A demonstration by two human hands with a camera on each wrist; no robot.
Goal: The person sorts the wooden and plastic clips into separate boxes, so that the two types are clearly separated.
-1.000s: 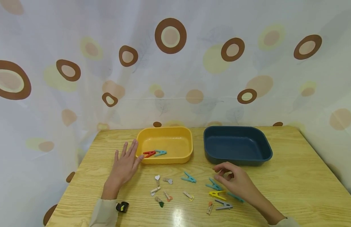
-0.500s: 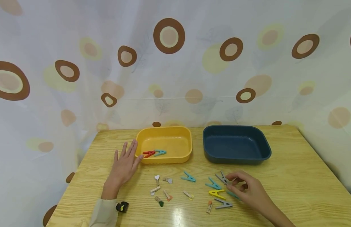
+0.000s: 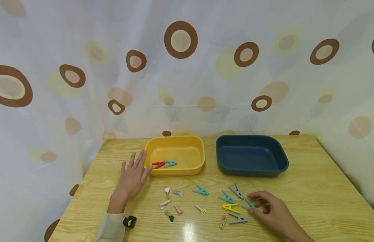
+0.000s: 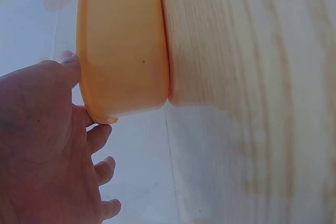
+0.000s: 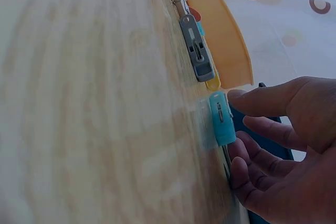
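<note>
right wrist view: the right hand (image 5: 312, 174) is low over the counter (image 5: 94, 103), its grip parted, with thumb and fingers apart about a teal clip (image 5: 222, 121) at counter level; whether they touch it i cannot tell.

in the head view that clip is just right of a yellow clip (image 3: 229, 208). one grey clip (image 3: 240, 195) lies just beyond, another grey clip (image 3: 243, 220) nearer the person. a blue-green clip (image 3: 231, 200) is behind the yellow one, and a wooden clip with an orange tip (image 3: 223, 222) lies left of the nearer grey one.

the left hand (image 3: 129, 181) has its grip wide, fingers straight and spread against the left end of the yellow tray (image 3: 177, 171), thumb at the near corner. inside, a red clip (image 3: 161, 163) and a light blue clip (image 3: 173, 163) lie side by side near the front wall. the dark blue tray (image 3: 253, 172) stands to the right. small wooden clips (image 3: 178, 209) are scattered in front of the yellow tray.
</note>
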